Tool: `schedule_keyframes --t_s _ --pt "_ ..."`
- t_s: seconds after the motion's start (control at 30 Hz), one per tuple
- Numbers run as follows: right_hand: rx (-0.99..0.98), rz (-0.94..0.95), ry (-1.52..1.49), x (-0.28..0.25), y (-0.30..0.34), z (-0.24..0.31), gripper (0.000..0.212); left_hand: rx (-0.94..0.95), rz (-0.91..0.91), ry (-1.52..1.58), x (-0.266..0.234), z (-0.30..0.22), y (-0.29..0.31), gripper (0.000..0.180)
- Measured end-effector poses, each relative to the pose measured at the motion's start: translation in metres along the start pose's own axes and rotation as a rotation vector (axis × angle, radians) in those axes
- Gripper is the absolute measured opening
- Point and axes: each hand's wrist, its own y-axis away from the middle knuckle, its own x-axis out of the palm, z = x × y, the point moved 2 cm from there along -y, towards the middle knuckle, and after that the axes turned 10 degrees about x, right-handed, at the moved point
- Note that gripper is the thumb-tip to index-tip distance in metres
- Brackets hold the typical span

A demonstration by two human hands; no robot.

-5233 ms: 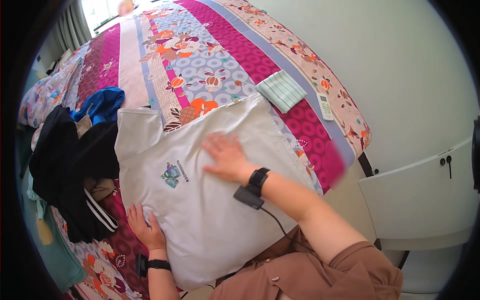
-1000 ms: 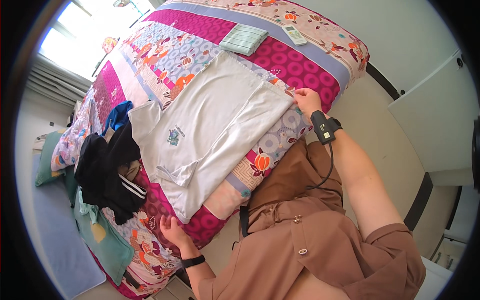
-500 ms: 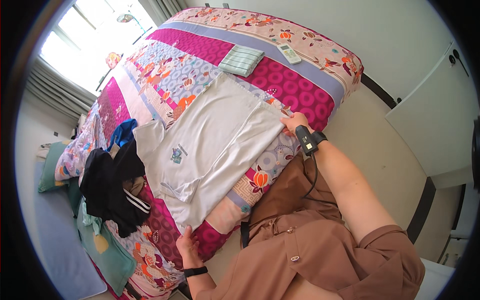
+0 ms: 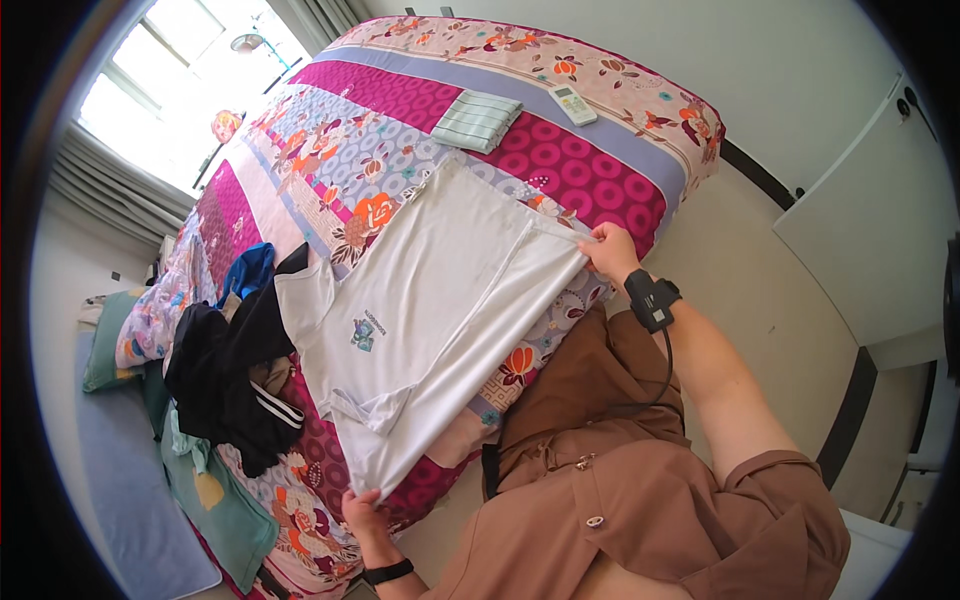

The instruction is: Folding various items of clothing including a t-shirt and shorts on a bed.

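Observation:
A white T-shirt (image 4: 450,270) with a small blue print on its chest lies spread across the bed, one side partly folded over. My left hand (image 4: 365,513) is closed on the shirt's near left corner. At the near right corner, by the hem, my right hand (image 4: 610,252) pinches the cloth. Between the two hands the near edge is stretched straight along the bed's side. One sleeve lies folded on top of the shirt, and the other points toward a pile of dark clothes.
Black clothes (image 4: 225,385) with white stripes and a blue garment (image 4: 250,270) are heaped at the left. A folded striped cloth (image 4: 477,120) and a white remote control (image 4: 572,104) rest farther back on the patterned bedspread (image 4: 600,185). Green pillows (image 4: 215,500) lie at the lower left.
The shirt's near edge has been pulled toward me and tightened. My right hand moved slightly right; my left hand moved down and now grips the corner.

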Motion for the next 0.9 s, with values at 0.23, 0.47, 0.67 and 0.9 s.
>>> schedule_keyframes --t_s 0.23,0.47,0.67,0.9 --pt "-0.056 -0.053 0.335 -0.009 0.006 -0.013 0.023 -0.107 0.001 -0.527 0.002 0.021 0.004 0.047" --pt "-0.391 -0.229 0.524 0.012 0.007 0.027 0.022 0.299 -0.076 -0.624 -0.002 0.015 -0.038 0.059" --pt "-0.412 -0.073 0.659 0.054 -0.004 0.035 0.028 0.831 -0.13 -0.9 0.053 -0.002 -0.049 0.073" --pt "-0.325 -0.042 0.687 0.061 -0.016 0.032 0.021 0.779 -0.022 -1.079 0.086 -0.015 -0.06 0.047"
